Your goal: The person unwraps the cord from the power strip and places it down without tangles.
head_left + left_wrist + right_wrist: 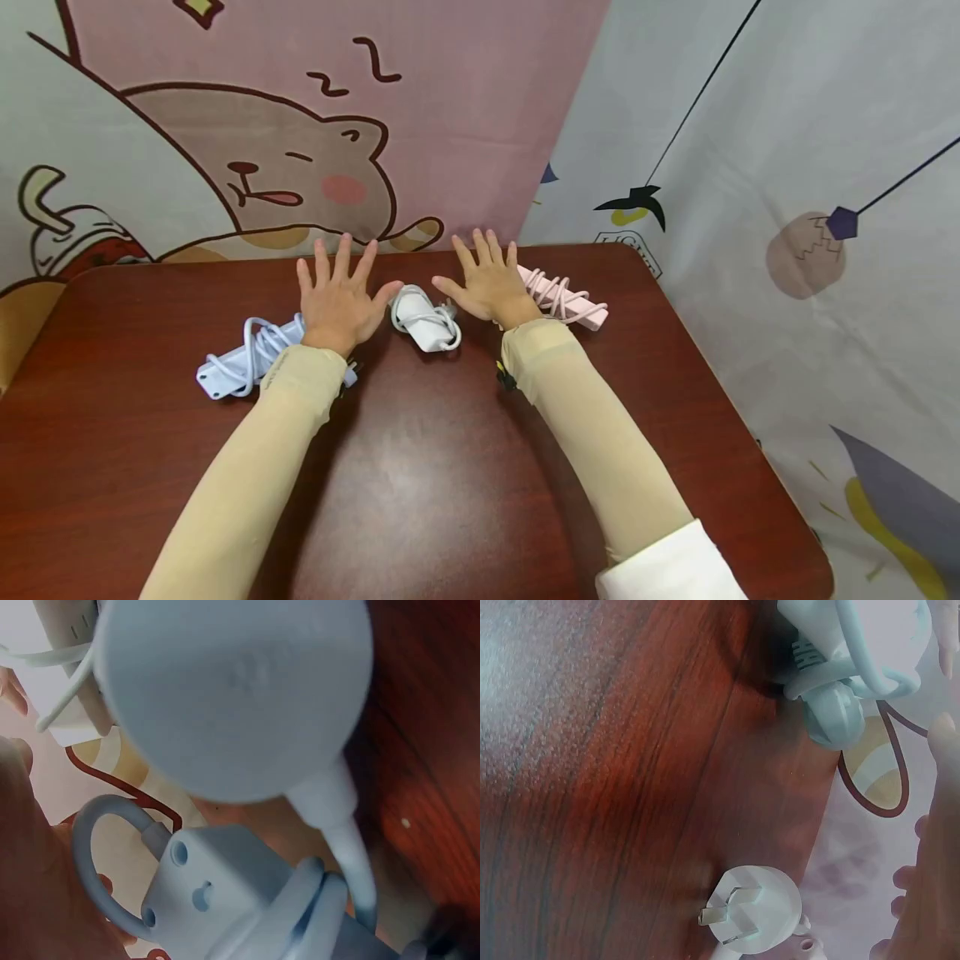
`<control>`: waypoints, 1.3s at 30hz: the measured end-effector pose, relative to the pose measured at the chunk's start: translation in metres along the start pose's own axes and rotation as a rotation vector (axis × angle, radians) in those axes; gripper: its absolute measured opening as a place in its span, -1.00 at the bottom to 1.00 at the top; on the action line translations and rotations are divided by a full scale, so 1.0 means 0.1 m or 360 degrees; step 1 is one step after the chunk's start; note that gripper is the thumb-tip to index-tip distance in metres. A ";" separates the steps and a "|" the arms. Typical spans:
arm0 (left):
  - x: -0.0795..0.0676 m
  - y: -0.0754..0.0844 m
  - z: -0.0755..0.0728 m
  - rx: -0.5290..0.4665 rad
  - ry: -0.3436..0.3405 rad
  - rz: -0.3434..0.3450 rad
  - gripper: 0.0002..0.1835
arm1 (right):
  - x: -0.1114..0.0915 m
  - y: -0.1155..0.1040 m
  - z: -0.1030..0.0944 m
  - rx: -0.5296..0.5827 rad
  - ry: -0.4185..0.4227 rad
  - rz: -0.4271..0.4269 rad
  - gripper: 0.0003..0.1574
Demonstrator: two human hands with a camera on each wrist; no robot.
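Note:
In the head view my left hand (337,300) is spread with straight fingers, palm down, over the right end of a light blue power strip (225,377) wrapped in its own cord. My right hand (487,283), fingers also straight and spread, lies just left of a pink power strip (573,307) wound with its cord. Between the hands sits a white power strip (423,325) with a coiled cord. Close up in the left wrist view is the blue strip's round plug (240,697). The right wrist view has a pronged plug (754,907) near the hand. Neither hand grips anything.
Everything lies near the back edge of a dark red-brown wooden table (450,475). A curtain (465,125) printed with a sleeping bear hangs behind the table and continues along its right side.

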State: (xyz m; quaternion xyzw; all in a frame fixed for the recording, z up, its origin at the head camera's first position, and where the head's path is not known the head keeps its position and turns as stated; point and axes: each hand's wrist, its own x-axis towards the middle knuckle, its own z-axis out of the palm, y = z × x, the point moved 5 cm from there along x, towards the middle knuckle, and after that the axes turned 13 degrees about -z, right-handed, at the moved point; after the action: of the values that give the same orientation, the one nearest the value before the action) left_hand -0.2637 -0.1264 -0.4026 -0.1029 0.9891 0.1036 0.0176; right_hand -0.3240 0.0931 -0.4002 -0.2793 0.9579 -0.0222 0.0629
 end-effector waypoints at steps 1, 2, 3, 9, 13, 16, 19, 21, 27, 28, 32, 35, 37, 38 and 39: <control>0.00 0.00 0.00 0.0007 0.0003 0.0003 -0.09 | 0.00 0.00 0.00 0.0012 0.0008 -0.0009 0.13; -0.01 0.01 0.00 0.0009 0.0004 0.0008 -0.11 | 0.00 -0.01 0.00 0.0016 0.0017 -0.0019 0.13; -0.01 0.01 0.00 0.0008 0.0003 0.0014 -0.13 | 0.01 -0.01 0.00 0.0022 0.0021 -0.0028 0.14; -0.01 0.04 0.03 0.0033 -0.0029 0.0086 -0.26 | -0.01 -0.02 -0.03 0.0061 0.0096 -0.0060 0.10; -0.01 0.06 0.03 0.0082 -0.0035 0.0151 -0.29 | -0.03 -0.03 -0.08 0.0059 0.0143 -0.0100 0.09; -0.01 0.07 0.03 0.0101 -0.0051 0.0213 -0.30 | -0.04 -0.04 -0.11 0.0072 0.0143 -0.0127 0.08; -0.03 0.10 0.02 0.0112 -0.0048 0.0300 -0.32 | -0.07 -0.05 -0.12 0.0087 0.0132 -0.0134 0.08; -0.04 0.13 0.02 0.0120 -0.0042 0.0366 -0.34 | -0.10 -0.06 -0.13 0.0080 0.0121 -0.0150 0.07; -0.09 0.25 0.04 0.0217 -0.0098 0.0598 -0.29 | -0.15 -0.19 -0.14 0.0019 0.0092 -0.0286 0.03; -0.10 0.27 0.05 0.0240 -0.0107 0.0626 -0.27 | -0.16 -0.22 -0.13 0.0019 0.0079 -0.0309 0.03; -0.13 0.30 0.06 0.0284 -0.0127 0.0659 -0.25 | -0.19 -0.32 -0.08 0.0056 0.0009 -0.0392 0.04; -0.14 0.31 0.08 0.0297 -0.0162 0.0645 -0.26 | -0.21 -0.37 -0.03 0.0075 -0.0036 -0.0423 0.06; -0.14 0.31 0.10 0.0298 -0.0181 0.0639 -0.26 | -0.24 -0.39 -0.01 0.0074 -0.0040 -0.0431 0.07; -0.14 0.31 0.10 0.0295 -0.0189 0.0634 -0.27 | -0.25 -0.39 0.01 0.0074 -0.0040 -0.0432 0.07; -0.15 0.31 0.10 0.0289 -0.0200 0.0627 -0.27 | -0.26 -0.39 0.02 0.0078 -0.0037 -0.0431 0.07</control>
State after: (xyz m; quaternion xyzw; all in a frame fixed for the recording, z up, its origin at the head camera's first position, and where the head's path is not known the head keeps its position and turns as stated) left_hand -0.2559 -0.0913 -0.4056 0.1009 0.9923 0.0218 0.0678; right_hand -0.2810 0.0739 -0.3962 -0.4046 0.9098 -0.0506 0.0770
